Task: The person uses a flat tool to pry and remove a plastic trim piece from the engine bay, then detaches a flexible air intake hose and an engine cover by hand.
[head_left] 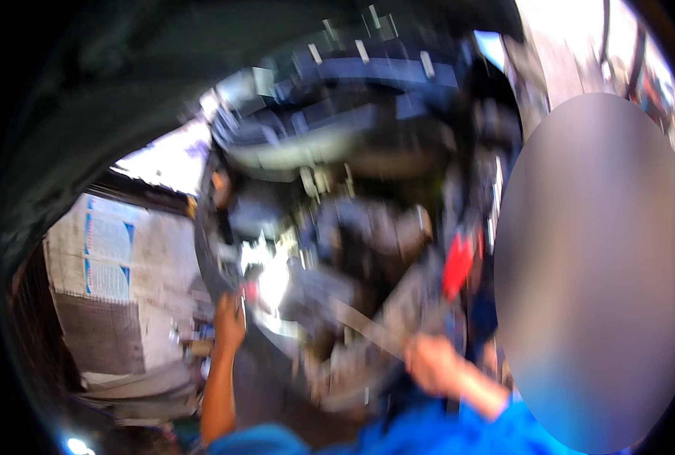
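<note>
pale rod (369,327) in right hand (433,365): far end blurred

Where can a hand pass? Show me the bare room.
Likeliest free: the curved dark rim between the left hand and right hand. Crowded: the engine bay, packed with parts, with a thin tool reaching in from the right hand and a red thing rightward. Blur hides smaller gaps.
</note>
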A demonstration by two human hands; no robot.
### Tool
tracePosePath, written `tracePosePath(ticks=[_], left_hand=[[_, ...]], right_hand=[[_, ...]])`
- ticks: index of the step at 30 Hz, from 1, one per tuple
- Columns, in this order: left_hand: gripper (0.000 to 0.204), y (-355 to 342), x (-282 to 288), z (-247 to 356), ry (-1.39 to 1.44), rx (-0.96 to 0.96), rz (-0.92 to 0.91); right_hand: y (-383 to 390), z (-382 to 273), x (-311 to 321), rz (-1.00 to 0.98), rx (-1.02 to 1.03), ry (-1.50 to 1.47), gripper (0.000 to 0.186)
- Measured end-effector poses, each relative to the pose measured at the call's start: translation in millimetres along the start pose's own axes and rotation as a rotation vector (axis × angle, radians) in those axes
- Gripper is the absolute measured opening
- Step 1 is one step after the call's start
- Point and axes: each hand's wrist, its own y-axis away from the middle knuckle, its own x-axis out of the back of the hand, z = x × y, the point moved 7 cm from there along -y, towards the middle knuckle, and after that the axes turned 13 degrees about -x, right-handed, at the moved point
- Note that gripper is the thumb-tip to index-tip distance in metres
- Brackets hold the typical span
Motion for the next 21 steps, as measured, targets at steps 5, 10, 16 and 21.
tracePosePath(ticks=[5, 10, 16, 21], left_hand=[[0.024, -19, 13, 6, 0.333, -0.054, 0.261], [0.033, -1, 50, 22, 0.45, -0.192, 0.45], [0.025, 41, 96, 0, 0.983, -0.231, 0.655], [0.03, 143, 237, -23, 1.427, -0.546, 0.951]], right_hand=[[-64, -25, 85, 0.546, 0.26, -0.193, 0.018], [-24, -30, 16, 0.623, -0.061, -0.104, 0.021], [38, -39, -113, 0.517, -0.379, -0.382, 0.029], [54, -48, -168, 0.494, -0.475, -0.501, 0.031]])
